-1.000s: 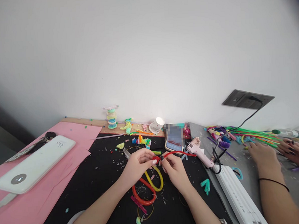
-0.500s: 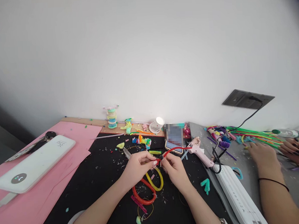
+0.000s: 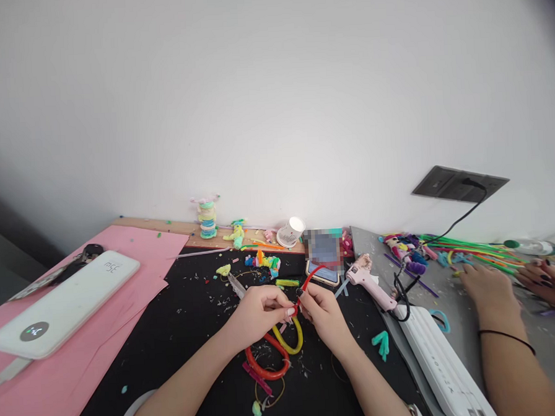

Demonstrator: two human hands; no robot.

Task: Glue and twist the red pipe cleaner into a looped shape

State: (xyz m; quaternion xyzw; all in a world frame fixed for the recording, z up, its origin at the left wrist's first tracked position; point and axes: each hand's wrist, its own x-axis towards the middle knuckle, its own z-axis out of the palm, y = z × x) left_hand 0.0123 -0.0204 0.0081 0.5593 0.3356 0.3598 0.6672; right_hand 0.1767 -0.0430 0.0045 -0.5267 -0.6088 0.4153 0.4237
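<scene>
A red pipe cleaner (image 3: pixel 309 279) is held above the black mat on the bench (image 3: pixel 195 336), its free end slanting up and to the right. The left hand (image 3: pixel 259 308) and right hand (image 3: pixel 322 311) both pinch it closed between fingertips.

Two bare hands meet fingertip to fingertip at the centre of the view.

The left hand (image 3: pixel 257 311) comes in from 7 o'clock, forearm slanting up from the lower edge, its fingers curled and thumb and forefinger pinched together, pointing toward 3 o'clock. The right hand (image 3: pixel 324 312) enters from 5 o'clock, wrist bent, fingers bunched in a pinch aimed at 10 o'clock, dark-painted nails showing. The two pinches nearly touch.
</scene>
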